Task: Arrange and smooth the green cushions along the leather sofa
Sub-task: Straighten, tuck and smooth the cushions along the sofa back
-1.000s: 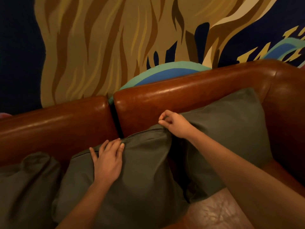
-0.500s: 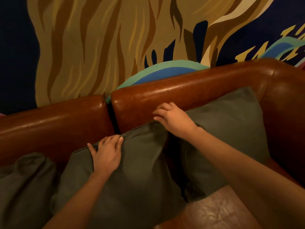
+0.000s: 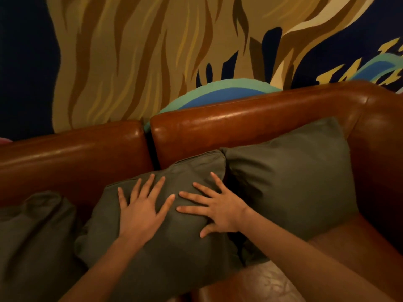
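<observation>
**Both palms flat on the middle cushion**

Three green cushions stand in a row along the brown leather sofa [image 3: 250, 125], leaning against its backrest. The middle cushion [image 3: 174, 243] takes both hands: the left hand [image 3: 141, 211] lies flat on its upper face with fingers spread wide, gripping nothing, and the right hand [image 3: 220, 209] lies flat just beside it, fingers also fanned out and pointing left, thumb low on the fabric. The fingertips of the two hands are near each other but apart

The right cushion [image 3: 294, 182] sits upright in the sofa's corner, touching the middle cushion along its left edge, with the armrest just beside it. The left cushion [image 3: 37, 240] is slumped and creased at the lower left, its edge close to the middle one; whether they touch I cannot tell. Behind the backrest rises a painted wall mural [image 3: 152, 57] in tan, brown, dark blue and teal
</observation>
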